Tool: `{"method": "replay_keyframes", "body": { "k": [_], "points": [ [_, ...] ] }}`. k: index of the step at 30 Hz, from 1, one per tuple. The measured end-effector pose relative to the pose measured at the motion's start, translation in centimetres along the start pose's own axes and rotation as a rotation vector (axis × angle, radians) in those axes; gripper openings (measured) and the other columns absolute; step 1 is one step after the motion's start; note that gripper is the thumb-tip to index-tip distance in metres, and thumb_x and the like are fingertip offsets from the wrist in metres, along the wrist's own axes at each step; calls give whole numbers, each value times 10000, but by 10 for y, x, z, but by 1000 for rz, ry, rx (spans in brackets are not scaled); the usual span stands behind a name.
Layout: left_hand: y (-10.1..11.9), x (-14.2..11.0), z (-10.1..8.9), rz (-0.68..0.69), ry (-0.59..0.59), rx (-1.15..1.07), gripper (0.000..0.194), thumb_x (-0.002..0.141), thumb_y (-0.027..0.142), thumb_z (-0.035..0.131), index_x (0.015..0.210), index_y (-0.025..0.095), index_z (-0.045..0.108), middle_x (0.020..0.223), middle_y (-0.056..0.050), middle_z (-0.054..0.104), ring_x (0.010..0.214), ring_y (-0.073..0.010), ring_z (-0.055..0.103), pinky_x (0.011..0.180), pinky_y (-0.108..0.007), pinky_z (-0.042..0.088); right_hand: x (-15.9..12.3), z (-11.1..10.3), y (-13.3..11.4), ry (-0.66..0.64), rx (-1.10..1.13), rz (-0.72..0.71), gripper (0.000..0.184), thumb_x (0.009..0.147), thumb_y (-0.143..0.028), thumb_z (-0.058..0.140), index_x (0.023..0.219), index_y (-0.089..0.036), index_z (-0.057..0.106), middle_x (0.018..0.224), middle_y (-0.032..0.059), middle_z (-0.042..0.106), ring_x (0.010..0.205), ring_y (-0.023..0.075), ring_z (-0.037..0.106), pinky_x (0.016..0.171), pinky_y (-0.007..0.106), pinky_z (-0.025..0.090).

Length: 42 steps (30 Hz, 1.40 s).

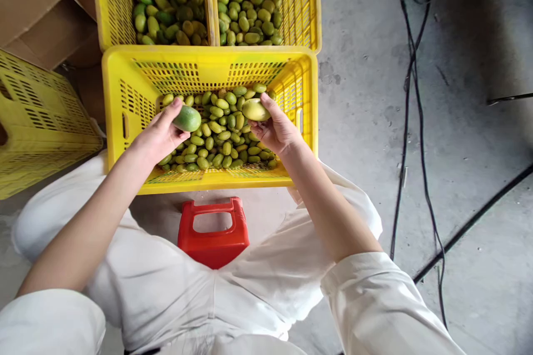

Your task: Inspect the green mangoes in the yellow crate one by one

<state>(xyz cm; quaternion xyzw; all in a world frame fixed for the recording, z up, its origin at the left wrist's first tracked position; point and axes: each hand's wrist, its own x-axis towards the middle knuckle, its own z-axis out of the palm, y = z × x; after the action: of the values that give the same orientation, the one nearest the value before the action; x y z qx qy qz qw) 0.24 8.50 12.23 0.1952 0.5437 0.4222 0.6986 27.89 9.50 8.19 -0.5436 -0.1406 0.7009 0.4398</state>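
My left hand (160, 130) grips a smooth green oval fruit (187, 118), mango-like in shape, between thumb and fingers. A paler, yellow-green oval fruit (255, 110) is held in my right hand (277, 128), the thumb on top. Both hands are over the near yellow crate (208, 55), one toward each side. Inside this crate lies a layer of many smaller green and yellowish oval fruits (219, 127). The undersides of both held fruits are partly hidden by my fingers.
Behind stands a divided yellow crate (212, 5) with larger green fruits (166, 5) on the left and smaller ones (252, 11) on the right. Another yellow crate (41, 116) and cardboard (37, 5) are at left. A red stool (213, 238) sits between my legs. Black cables (410, 66) cross the floor.
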Motion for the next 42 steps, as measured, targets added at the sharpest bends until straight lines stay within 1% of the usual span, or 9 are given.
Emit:
{"method": "replay_keyframes", "body": {
  "k": [3, 8, 12, 15, 18, 22, 30, 37, 42],
  "points": [
    [6, 2, 3, -51, 55, -84, 443, 934, 549, 984, 881, 241, 670, 835, 11, 690, 656, -112, 619, 524, -221, 450, 3, -1, 1, -2, -7, -5, 554, 925, -703, 1007, 1156, -287, 723, 959, 15, 772, 867, 208, 763, 617, 302, 635],
    [14, 3, 4, -149, 28, -143, 445, 1012, 653, 880, 918, 263, 687, 712, -9, 642, 638, -174, 686, 513, -236, 522, 10, -9, 3, -41, -13, -14, 593, 972, -826, 902, 1091, -295, 667, 913, 6, 745, 783, 176, 697, 568, 273, 574],
    [14, -2, 7, -153, 40, -147, 366, 1033, 553, 880, 975, 240, 700, 785, -23, 713, 643, -147, 710, 507, -194, 516, 16, -19, 3, -113, 13, 1, 618, 980, -865, 850, 1018, -294, 618, 901, 16, 710, 783, 189, 666, 532, 270, 529],
    [12, -5, 8, -160, 16, -121, 266, 1044, 445, 861, 1025, 219, 723, 824, -23, 729, 629, -124, 696, 487, -174, 464, 18, -25, 1, -152, 40, 28, 570, 985, -814, 854, 1012, -296, 619, 902, 15, 693, 850, 215, 699, 570, 285, 569],
    [11, -5, 7, -143, -6, -116, 242, 1088, 449, 770, 1106, 208, 768, 892, -57, 776, 725, -175, 771, 545, -210, 537, 17, -25, -1, -174, 41, 32, 475, 1003, -720, 877, 1082, -306, 657, 958, 13, 724, 950, 236, 746, 669, 319, 641],
    [9, -4, 6, -105, -2, -121, 258, 1124, 373, 646, 1243, 206, 801, 1068, -95, 858, 935, -218, 849, 726, -261, 667, 13, -21, 1, -197, 35, 28, 435, 1010, -666, 911, 1124, -308, 693, 1058, 15, 758, 949, 216, 764, 674, 302, 630],
    [-3, -3, 4, -7, -4, -2, 129, 1045, 281, 862, 1145, 214, 816, 1116, -74, 875, 996, -167, 838, 855, -212, 642, 9, -19, 4, -245, -48, 3, 477, 956, -658, 987, 1150, -314, 718, 1173, 32, 773, 937, 199, 779, 658, 291, 619],
    [-7, 5, -3, -2, 11, -33, 371, 931, 445, 1038, 1160, 260, 812, 1039, -40, 854, 947, -174, 831, 769, -225, 620, 7, -18, -5, -294, -117, -21, 543, 1029, -778, 843, 1303, -334, 693, 1098, 15, 750, 902, 200, 768, 592, 267, 571],
    [-8, 8, -4, 9, 53, -85, 440, 896, 509, 1072, 1129, 262, 792, 1000, -27, 827, 858, -146, 792, 718, -224, 584, 3, -16, -8, -210, -139, -28, 512, 1039, -772, 780, 1205, -293, 707, 1116, 55, 782, 1040, 274, 803, 663, 324, 616]
  ]
}}
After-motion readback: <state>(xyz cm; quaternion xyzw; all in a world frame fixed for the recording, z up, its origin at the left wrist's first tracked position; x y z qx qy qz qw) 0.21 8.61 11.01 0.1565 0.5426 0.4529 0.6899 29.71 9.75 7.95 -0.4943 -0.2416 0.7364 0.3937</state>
